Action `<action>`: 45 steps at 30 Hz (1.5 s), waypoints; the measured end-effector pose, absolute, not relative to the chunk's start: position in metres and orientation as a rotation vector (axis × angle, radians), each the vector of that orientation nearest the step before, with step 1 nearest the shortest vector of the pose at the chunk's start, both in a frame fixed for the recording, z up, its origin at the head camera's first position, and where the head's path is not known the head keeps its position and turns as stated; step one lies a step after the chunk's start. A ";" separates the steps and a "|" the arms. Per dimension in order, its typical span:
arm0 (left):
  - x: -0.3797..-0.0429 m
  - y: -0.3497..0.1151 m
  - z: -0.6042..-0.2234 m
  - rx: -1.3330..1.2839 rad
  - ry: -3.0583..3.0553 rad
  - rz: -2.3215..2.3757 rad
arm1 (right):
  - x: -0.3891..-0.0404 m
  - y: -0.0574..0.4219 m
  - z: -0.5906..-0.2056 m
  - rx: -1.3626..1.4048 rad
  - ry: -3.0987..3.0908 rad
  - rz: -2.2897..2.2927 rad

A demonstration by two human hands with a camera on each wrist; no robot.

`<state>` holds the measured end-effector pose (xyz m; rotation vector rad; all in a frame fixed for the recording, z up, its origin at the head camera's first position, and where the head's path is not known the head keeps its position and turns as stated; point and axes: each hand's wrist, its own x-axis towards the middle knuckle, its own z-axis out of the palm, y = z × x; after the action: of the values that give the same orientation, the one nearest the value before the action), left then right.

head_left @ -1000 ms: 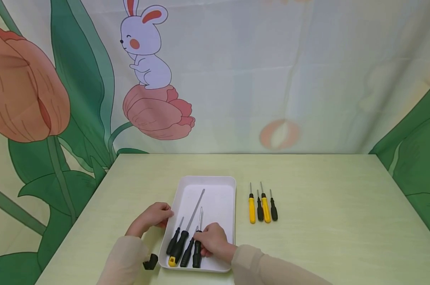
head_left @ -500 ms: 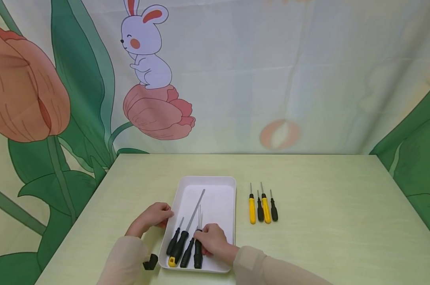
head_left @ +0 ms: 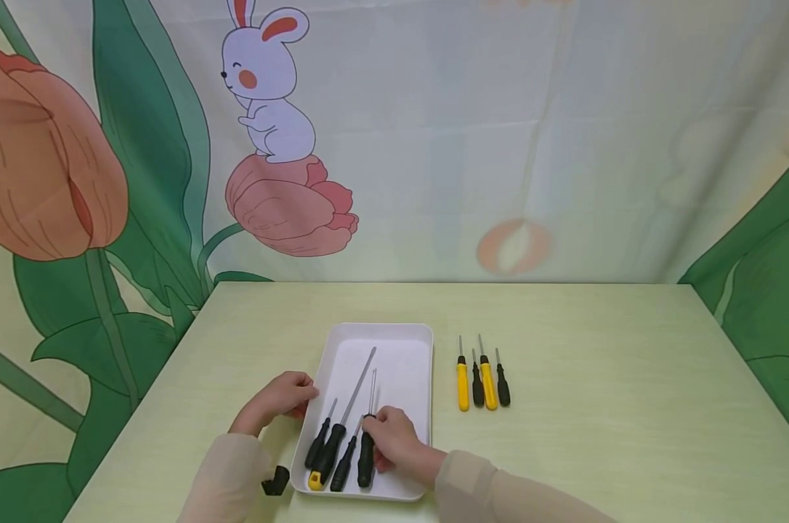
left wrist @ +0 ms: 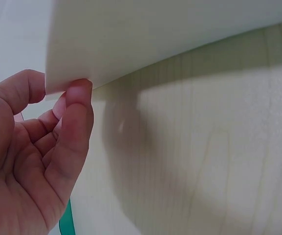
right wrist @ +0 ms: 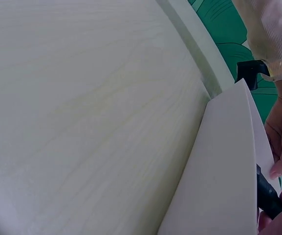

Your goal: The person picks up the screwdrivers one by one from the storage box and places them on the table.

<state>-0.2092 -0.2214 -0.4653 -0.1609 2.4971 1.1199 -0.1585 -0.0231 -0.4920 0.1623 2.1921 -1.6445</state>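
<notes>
My left hand [head_left: 282, 396] pinches the left rim of a white tray [head_left: 410, 363]; in the left wrist view, thumb and forefinger of that hand [left wrist: 38, 147] are on either side of the tray wall [left wrist: 131, 39]. Over the tray's near part, my right hand [head_left: 397, 439] grips a black-handled screwdriver [head_left: 365, 461], its shaft pointing away from me. Left of it in the tray lie a short black screwdriver [head_left: 318, 447], a long-shafted one [head_left: 331, 450] with a yellow handle end, and another black one [head_left: 344, 466]. The right wrist view shows only part of the held screwdriver's handle [right wrist: 267, 193].
To the right of the tray, two yellow screwdrivers [head_left: 463, 385] and two black ones [head_left: 503, 388] lie in a row on the pale wooden table [head_left: 604, 407]. A small black object [head_left: 276, 481] is by the left sleeve. A printed curtain [head_left: 421, 145] hangs behind the table.
My right hand has shifted the gripped screwdriver slightly right and away from me, opening a wider gap to the black screwdriver on its left. The left hand stays on the rim.
</notes>
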 end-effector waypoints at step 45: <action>-0.213 -0.224 -0.471 -0.132 2.481 1.157 | -0.159 0.009 -0.462 0.126 2.003 -1.750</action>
<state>-0.2133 -0.2237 -0.4714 -0.1323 2.4809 1.1570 -0.1595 0.0089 -0.4617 0.1261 2.0031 -1.7498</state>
